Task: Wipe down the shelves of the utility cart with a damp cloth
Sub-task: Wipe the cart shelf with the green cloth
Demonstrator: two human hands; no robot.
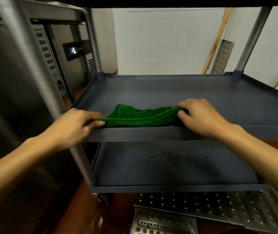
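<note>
A green cloth (140, 116) lies stretched along the front rim of the cart's dark grey middle shelf (177, 92). My left hand (74, 127) pinches its left end between thumb and fingers. My right hand (200, 116) grips its right end, fingers curled over the fabric. Below it, the bottom shelf (168, 168) shows a darker wet-looking patch near its middle. Part of the cloth's lower edge is hidden behind the shelf's front rim.
Grey metal posts (38, 68) hold the cart's corners, with the top shelf's underside overhead. A stainless steel cabinet (8, 98) stands at the left. Perforated metal floor grates (219, 208) lie in front of the cart. Wooden poles (217, 39) lean against the white back wall.
</note>
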